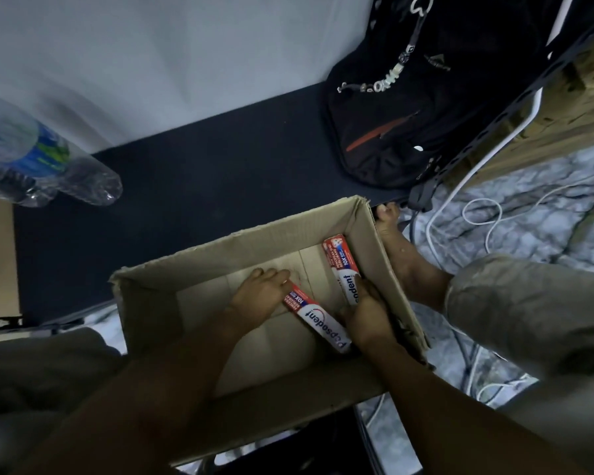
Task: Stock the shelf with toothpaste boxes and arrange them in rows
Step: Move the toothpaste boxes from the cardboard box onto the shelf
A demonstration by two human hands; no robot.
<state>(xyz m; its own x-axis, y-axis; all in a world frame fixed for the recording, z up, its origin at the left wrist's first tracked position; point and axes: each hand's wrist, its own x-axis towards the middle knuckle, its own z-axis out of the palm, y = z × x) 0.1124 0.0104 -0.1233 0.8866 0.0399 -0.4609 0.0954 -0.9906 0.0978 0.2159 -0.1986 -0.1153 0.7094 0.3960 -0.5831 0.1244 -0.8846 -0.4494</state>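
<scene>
Inside the carton [220, 258], my left hand [259, 294] grips one toothpaste box [319, 320] near its middle; my right hand [366, 311] grips a second toothpaste box [343, 269] against its right wall.

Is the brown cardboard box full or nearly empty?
Nearly empty: the cardboard box holds only two red-and-white toothpaste boxes; bare floor shows elsewhere.

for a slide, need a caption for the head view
Inside the carton, left hand holds the near toothpaste box, right hand the far toothpaste box, by the shelf.
</scene>
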